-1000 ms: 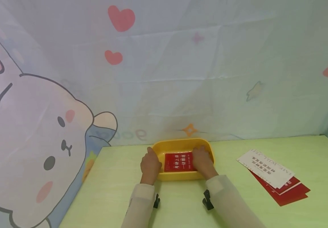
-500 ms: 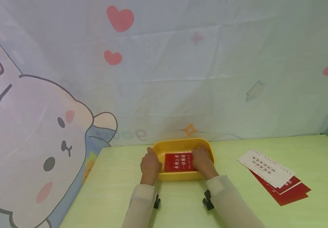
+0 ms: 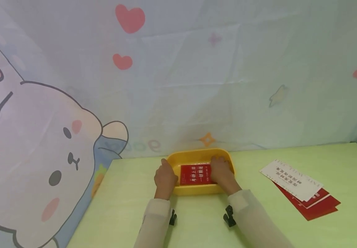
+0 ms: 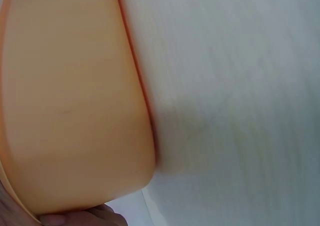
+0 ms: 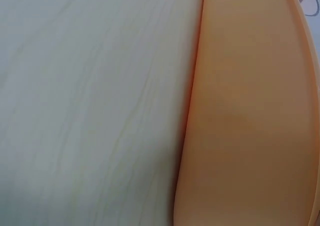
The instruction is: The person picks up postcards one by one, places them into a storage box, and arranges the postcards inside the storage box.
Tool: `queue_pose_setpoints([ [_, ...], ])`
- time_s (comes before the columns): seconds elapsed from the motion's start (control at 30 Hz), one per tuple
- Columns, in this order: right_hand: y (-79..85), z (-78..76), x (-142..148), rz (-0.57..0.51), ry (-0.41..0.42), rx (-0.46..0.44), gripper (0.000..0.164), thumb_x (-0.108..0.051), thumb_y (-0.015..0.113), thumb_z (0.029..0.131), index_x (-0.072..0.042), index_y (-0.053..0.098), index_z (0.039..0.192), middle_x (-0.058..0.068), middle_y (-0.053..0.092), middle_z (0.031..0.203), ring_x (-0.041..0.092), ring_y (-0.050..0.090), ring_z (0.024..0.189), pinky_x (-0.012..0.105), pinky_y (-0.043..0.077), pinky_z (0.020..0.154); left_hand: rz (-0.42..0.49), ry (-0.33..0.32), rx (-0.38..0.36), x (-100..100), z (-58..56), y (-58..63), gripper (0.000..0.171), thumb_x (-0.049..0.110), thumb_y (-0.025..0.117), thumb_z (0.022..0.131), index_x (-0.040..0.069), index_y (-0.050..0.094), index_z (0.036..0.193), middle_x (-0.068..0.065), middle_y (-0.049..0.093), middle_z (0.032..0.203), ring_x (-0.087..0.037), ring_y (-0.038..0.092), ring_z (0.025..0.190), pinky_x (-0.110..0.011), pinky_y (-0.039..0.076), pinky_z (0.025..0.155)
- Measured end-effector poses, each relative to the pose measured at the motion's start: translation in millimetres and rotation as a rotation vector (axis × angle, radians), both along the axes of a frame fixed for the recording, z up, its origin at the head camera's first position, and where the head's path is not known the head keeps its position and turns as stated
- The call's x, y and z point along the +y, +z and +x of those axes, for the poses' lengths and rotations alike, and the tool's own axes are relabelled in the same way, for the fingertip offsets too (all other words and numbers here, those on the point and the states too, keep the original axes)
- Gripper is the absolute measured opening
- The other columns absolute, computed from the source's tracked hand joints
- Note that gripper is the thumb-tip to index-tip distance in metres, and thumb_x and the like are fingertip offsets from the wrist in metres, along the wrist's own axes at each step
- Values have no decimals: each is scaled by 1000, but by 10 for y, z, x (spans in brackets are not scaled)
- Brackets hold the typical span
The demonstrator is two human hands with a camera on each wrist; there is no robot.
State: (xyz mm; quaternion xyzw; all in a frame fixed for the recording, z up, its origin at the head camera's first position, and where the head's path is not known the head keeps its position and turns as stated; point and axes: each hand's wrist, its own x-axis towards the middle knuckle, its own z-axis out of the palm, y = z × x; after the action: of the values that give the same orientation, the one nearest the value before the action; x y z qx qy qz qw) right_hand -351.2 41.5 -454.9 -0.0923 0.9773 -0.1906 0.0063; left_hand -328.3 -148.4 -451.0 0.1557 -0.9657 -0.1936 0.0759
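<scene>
In the head view a yellow tray (image 3: pixel 193 189) stands near the back of the table. My left hand (image 3: pixel 166 176) grips its left end; in the left wrist view, fingers (image 4: pixel 95 218) curl against the outside of the tray's end wall. A red card (image 3: pixel 195 174) with white Chinese characters lies in the tray. My right hand (image 3: pixel 222 174) reaches in at the right end, overlapping the card's right edge. Its fingertips are largely hidden, so I cannot tell whether they pinch the card. The right wrist view is mostly the tray's wall (image 5: pixel 250 106).
On the right side of the table lies a fanned pile: a white card (image 3: pixel 291 179) over several red cards (image 3: pixel 316 210). A printed cloth backdrop (image 3: pixel 181 79) hangs directly behind the tray. Black clips (image 3: pixel 229 217) show at both wrists.
The head view has shifted slightly. Both hands keep their places at the tray, and the red card and the pile stay put.
</scene>
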Motion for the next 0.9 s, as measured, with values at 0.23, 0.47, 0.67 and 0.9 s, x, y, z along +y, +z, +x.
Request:
queue_pose_setpoints([
  [0.23,91,1,81,-120,-29,-2,53,-5,72,81,6,51,129,25,54,119,35,53,104,50,48,98,23,14,-7,51,-2,25,54,11,78,79,0,45,120,-19,66,89,-33,66,75,-44,59,68],
  [0.47,176,44,115,-239,-4,115,39,-1,59,87,5,56,126,25,59,121,35,58,104,49,50,98,13,8,18,40,0,34,45,13,77,80,1,48,113,-19,66,88,-34,66,73,-46,58,66],
  [0.67,282,93,171,-335,34,154,36,-1,54,89,3,57,124,23,58,118,34,60,101,47,53,91,-49,23,-9,-22,-16,51,39,20,76,80,4,54,108,-16,67,83,-34,66,71,-46,54,64],
  [0.9,342,126,319,-414,13,172,35,-3,50,89,3,58,122,23,58,118,35,61,100,49,53,90,-58,7,-39,-45,-14,9,44,20,76,81,2,49,112,-16,65,80,-33,64,69,-45,53,65],
])
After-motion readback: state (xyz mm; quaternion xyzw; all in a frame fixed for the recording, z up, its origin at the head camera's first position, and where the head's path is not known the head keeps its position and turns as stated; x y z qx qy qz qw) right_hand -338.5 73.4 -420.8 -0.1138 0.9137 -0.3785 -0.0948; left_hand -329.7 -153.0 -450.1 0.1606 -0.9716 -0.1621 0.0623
